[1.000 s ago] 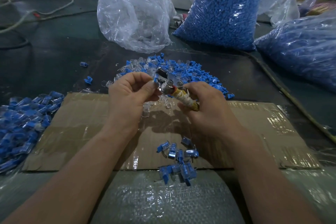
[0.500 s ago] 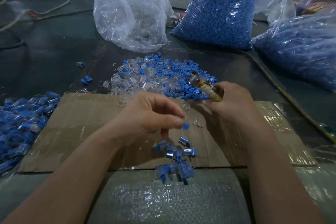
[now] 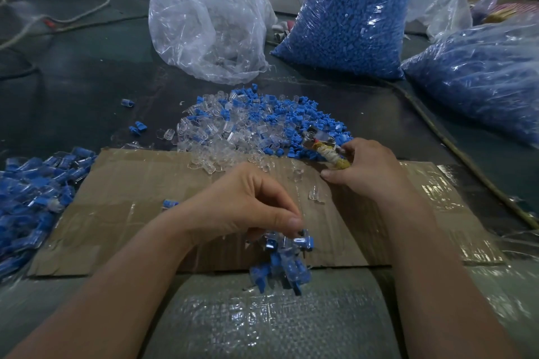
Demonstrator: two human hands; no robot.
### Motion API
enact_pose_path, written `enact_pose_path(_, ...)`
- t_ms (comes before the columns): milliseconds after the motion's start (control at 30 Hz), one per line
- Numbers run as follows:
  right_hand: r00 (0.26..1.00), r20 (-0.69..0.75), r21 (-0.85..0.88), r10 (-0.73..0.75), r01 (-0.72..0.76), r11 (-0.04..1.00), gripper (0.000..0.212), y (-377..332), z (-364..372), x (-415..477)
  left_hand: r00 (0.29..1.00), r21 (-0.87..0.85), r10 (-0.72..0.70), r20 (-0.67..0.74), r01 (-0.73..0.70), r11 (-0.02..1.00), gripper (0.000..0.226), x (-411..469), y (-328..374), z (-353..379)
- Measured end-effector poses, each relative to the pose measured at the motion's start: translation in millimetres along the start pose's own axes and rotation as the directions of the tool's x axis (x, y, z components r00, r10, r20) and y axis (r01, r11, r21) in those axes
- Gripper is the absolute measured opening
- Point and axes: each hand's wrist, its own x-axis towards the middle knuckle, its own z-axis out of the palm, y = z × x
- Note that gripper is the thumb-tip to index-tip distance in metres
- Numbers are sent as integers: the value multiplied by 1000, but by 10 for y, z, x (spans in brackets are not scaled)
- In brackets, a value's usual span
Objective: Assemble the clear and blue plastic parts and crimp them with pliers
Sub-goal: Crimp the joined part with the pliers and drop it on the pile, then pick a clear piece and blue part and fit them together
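Gripping pliers (image 3: 320, 146) by the wrapped handle with right hand (image 3: 368, 168), fingers curled round it, with jaws at the near right edge of a loose pile (image 3: 256, 125) of clear and blue parts. Curling left hand (image 3: 242, 207) down onto a small heap (image 3: 281, 267) of joined pieces at the near edge of cardboard (image 3: 116, 198); cannot tell whether pinching 1 or only touching. Standing beyond the pile, 1 clear bag (image 3: 210, 23) beside 1 blue bag (image 3: 350, 17).
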Motion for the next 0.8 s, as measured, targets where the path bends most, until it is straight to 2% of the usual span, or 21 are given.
enact_pose_path(67, 1000, 10, -12, 1, -1, 1000, 65, 0, -10, -2, 998, -29, 14, -59, -16, 999, 14, -5, 12, 7)
enact_pose_path(133, 1000, 15, -10, 3, -3, 1000, 66, -2, -21, -7, 961, -30, 28, -276, -37, 999, 7, 13, 21, 16)
enact_pose_path(167, 1000, 19, -3, 9, -9, 1000, 66, -4, -24, -8, 903, 17, 42, -428, -38, 999, 3, 32, 12, 8)
enact_pose_path(233, 999, 28, 0, 23, -23, 1000, 69, -9, -28, -12, 709, 244, 151, -689, 31, 969, 20, 73, -28, -38)
enact_pose_path(267, 999, 33, -1, 25, -25, 1000, 70, -13, -28, -12, 631, 336, 203, -749, 98, 937, 21, 83, -43, -64)
enact_pose_path(333, 999, 46, 5, 29, -29, 1000, 71, -20, -30, -14, 561, 438, 253, -788, 223, 871, 20, 79, -50, -96)
enact_pose_path(400, 998, 52, 6, 29, -29, 1000, 71, -24, -33, -19, 577, 517, 291, -763, 276, 810, 23, 72, -77, -113)
enact_pose_path(500, 998, 59, -7, 28, -27, 1000, 72, -24, -39, -29, 652, 628, 339, -678, 274, 729, 26, 81, -113, -103)
enact_pose_path(667, 997, 72, 15, 28, -29, 999, 80, -23, -51, -47, 764, 728, 386, -518, 156, 668, 30, 148, -149, -56)
enact_pose_path(800, 998, 60, 22, 9, -10, 1000, 79, -28, -51, -60, 855, 818, 327, -402, 174, 549, 38, 151, -200, -57)
